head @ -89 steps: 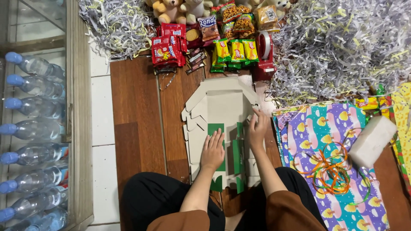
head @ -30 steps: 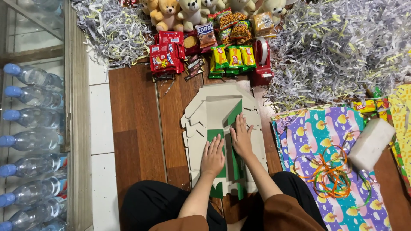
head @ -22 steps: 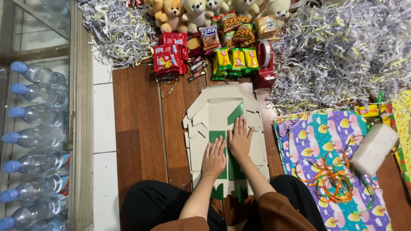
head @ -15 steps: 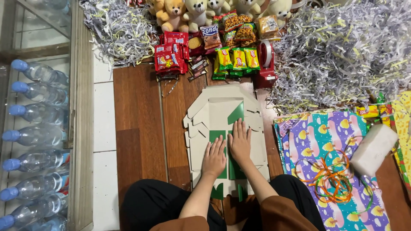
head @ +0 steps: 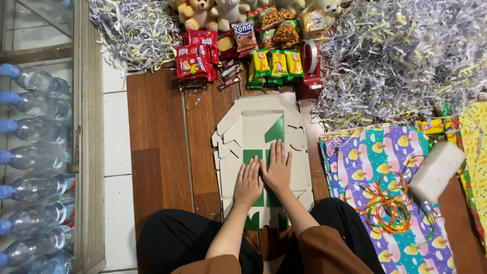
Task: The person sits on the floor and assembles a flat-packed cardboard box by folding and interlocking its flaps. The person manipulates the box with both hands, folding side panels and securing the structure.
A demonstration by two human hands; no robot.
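Carton blank pressed flat on floor

Carton (head: 253, 137): an unfolded cardboard blank, grey-brown inside with green printed panels, is laid flat on the wooden floor (head: 157, 132) directly in front of the seated person's knees. Its flaps are spread to left, right and far end.

Left hand (head: 248, 181): laid palm down on the near green panel, fingers extended and together; nothing is gripped. Right hand (head: 277, 167): laid palm down just beside it, slightly further forward, fingers spread flat; nothing is gripped. The two hands touch at their inner edges.

Handling note, as a judgement: flattening is best done with even pressure from the palms, worked along the score lines so that the panels are creased cleanly and the thin side flaps are not bent off-line.

Surroundings: snack packets (head: 276, 63), yellow-green and red, are ranged at the far end of the carton, with plush bears (head: 200, 11) behind them. A red tape dispenser (head: 310, 68) stands just beyond the carton's far right corner. Shredded paper (head: 401, 50) is heaped at far left and far right. Patterned wrapping paper (head: 370, 167) lies to the right, bearing coloured rubber bands (head: 388, 208) and a white block (head: 436, 170). Bottles (head: 35, 127) are racked at left.

Obstructions: the dispenser and the wrapping paper's edge are close to the right flaps and could crowd them; the left side is less crowded.
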